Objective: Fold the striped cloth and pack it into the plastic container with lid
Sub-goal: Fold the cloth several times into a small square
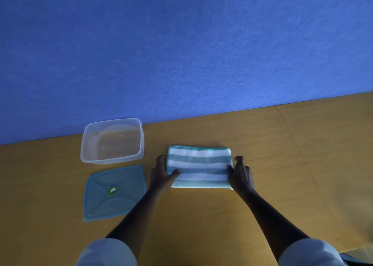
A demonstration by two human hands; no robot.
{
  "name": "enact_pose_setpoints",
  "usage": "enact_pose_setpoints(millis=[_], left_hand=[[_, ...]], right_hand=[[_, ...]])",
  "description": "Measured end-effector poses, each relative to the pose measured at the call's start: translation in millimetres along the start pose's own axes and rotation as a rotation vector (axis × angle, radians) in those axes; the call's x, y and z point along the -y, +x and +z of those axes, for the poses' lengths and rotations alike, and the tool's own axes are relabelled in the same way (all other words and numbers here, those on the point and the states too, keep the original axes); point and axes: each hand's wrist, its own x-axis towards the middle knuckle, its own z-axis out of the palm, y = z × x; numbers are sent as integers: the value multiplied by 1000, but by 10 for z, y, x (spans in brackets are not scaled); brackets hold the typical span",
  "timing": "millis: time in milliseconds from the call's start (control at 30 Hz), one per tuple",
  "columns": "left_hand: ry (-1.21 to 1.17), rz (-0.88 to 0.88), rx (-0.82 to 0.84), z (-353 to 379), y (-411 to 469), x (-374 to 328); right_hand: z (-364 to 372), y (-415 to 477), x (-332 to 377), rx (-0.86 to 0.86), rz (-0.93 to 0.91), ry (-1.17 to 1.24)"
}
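Note:
The striped cloth (198, 166), teal and white, lies folded into a rectangle on the yellow-brown table (292, 164). My left hand (162, 175) grips its left end, thumb on top. My right hand (240, 174) grips its right end the same way. The clear plastic container (113, 140) stands open and empty to the left of the cloth, near the table's far edge. Its blue lid (115, 193) lies flat on the table just in front of the container, left of my left forearm.
A blue wall (181, 53) rises directly behind the table's far edge. Bare tabletop stretches to the right of the cloth. My rolled-up light sleeves show at the bottom of the view.

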Motion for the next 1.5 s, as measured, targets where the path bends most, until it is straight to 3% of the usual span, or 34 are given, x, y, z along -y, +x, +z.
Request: enact_pose_setpoints(millis=[167, 300, 400, 467, 600, 733, 867, 1100, 1233, 1500], left_hand=[[124, 101, -103, -2, -5, -64], [525, 470, -237, 82, -205, -159], [688, 659, -167, 307, -439, -209], [718, 669, -94, 470, -571, -211], [716, 609, -42, 595, -705, -169], [760, 647, -74, 566, -710, -136], [772, 574, -94, 458, -646, -94], [769, 449, -163, 280, -553, -85], [802, 514, -183, 215, -528, -97], [863, 643, 16, 286, -623, 140]], right_hand=[[66, -105, -3, -111, -26, -170], [169, -106, 114, -153, -427, -501], [261, -80, 306, -50, -719, -613], [324, -62, 408, 72, -770, -646], [366, 46, 493, 201, -640, -743], [321, 123, 520, 180, -562, -813], [311, 109, 569, 135, -514, -848], [299, -30, 571, 170, -398, -704], [281, -95, 530, 231, -337, -515], [361, -245, 464, 265, -245, -360]])
